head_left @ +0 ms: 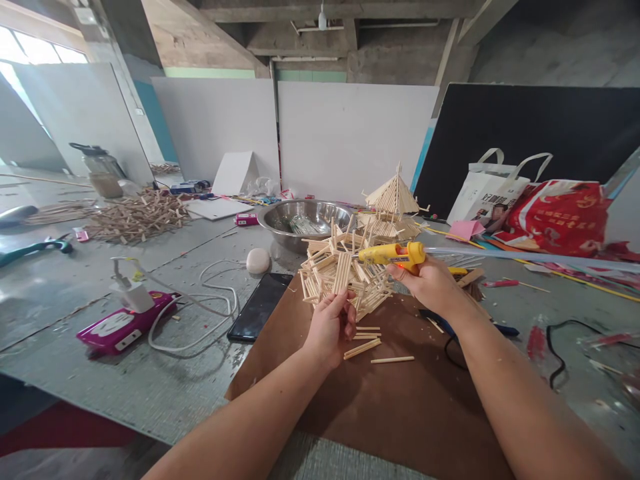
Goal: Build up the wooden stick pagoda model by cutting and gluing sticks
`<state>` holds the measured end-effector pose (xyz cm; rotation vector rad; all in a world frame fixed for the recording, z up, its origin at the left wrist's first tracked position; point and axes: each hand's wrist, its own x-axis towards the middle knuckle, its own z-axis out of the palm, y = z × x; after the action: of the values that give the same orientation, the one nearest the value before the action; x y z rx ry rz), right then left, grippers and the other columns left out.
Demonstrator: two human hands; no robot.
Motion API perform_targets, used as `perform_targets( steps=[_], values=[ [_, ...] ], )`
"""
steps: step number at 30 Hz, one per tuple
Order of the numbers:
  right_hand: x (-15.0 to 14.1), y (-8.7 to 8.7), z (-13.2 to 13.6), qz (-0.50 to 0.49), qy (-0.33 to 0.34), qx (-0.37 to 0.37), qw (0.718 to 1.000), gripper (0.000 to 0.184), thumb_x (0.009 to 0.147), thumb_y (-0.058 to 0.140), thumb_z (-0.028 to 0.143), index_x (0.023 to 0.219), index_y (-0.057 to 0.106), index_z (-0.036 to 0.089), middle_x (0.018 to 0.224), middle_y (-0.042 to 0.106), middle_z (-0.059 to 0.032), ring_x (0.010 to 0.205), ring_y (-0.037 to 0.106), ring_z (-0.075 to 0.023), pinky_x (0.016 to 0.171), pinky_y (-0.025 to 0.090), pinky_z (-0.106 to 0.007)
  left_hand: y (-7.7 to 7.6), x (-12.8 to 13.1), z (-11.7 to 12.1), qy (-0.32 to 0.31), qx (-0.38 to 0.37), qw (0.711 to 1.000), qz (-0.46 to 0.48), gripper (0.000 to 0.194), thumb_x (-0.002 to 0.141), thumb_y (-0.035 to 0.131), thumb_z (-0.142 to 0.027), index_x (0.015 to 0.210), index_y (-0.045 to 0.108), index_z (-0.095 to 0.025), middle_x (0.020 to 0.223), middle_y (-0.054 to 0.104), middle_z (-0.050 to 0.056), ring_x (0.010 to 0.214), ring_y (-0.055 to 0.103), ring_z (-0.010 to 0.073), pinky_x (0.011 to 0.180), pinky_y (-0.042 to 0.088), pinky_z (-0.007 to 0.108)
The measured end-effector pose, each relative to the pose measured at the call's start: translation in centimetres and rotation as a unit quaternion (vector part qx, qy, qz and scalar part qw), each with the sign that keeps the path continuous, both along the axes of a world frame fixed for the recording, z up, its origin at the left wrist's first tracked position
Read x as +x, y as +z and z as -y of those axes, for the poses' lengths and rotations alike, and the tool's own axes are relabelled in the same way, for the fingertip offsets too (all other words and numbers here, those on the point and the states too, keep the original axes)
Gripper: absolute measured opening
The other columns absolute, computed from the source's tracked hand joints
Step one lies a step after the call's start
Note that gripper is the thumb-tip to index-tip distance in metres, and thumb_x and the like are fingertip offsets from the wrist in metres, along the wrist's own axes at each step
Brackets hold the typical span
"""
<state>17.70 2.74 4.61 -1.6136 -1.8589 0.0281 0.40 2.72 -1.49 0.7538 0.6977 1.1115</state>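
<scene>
My left hand [336, 319] pinches a small flat panel of wooden sticks [343, 271], held upright. In my right hand [425, 280] is a yellow hot glue gun [393, 253], its nozzle pointing left at the top of the panel; whether the tip touches it I cannot tell. A long clear glue stick [500, 253] runs out of the gun's back to the right. Behind my hands lies a pile of short wooden sticks [370, 293]. Several loose sticks [393, 360] rest on the brown sheet [400, 407] below.
A steel bowl [270, 223] and a stick-built pagoda model [393, 197] stand behind the pile. Left are a black phone [260, 307], a white cable [193, 347], a purple power strip [120, 327] and a heap of sticks [135, 217]. Bags [555, 217] sit at right.
</scene>
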Motion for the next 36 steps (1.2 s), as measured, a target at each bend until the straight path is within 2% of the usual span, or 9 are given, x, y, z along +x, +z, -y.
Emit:
perform_targets(
  steps=[17,31,36],
  values=[
    [0.09,0.03,0.02,-0.019,0.005,0.008,1.000,0.038,0.074,0.043,0.051,0.080,0.060,0.018,0.076,0.063,-0.0067,0.074,0.057,-0.0211,0.065,0.041,-0.031,0.04,0.18,0.16,0.053,0.035,0.995,-0.072,0.036,0.063,0.057,-0.050,0.070,0.048,-0.016,0.038,0.042,-0.008,0.026,0.029,0.0028,0.030,0.016,0.016],
    [0.00,0.03,0.10,-0.013,0.007,0.003,1.000,0.037,0.075,0.041,0.051,0.077,0.060,0.019,0.075,0.062,-0.0064,0.073,0.057,-0.0205,0.063,0.041,-0.029,-0.17,0.03,-0.15,0.059,0.053,0.994,-0.081,0.029,0.066,0.056,-0.044,0.068,0.050,-0.016,0.038,0.042,-0.008,0.027,0.030,0.0028,0.030,0.018,0.016],
    [0.06,0.22,0.31,-0.015,0.001,0.013,1.000,0.036,0.075,0.041,0.051,0.070,0.057,0.019,0.062,0.058,-0.0035,0.064,0.055,-0.0179,0.058,0.039,-0.027,-0.03,-0.13,-0.28,0.064,0.054,0.993,-0.088,0.028,0.065,0.057,-0.042,0.067,0.051,-0.015,0.037,0.041,-0.007,0.026,0.029,0.0027,0.030,0.017,0.016]
  ],
)
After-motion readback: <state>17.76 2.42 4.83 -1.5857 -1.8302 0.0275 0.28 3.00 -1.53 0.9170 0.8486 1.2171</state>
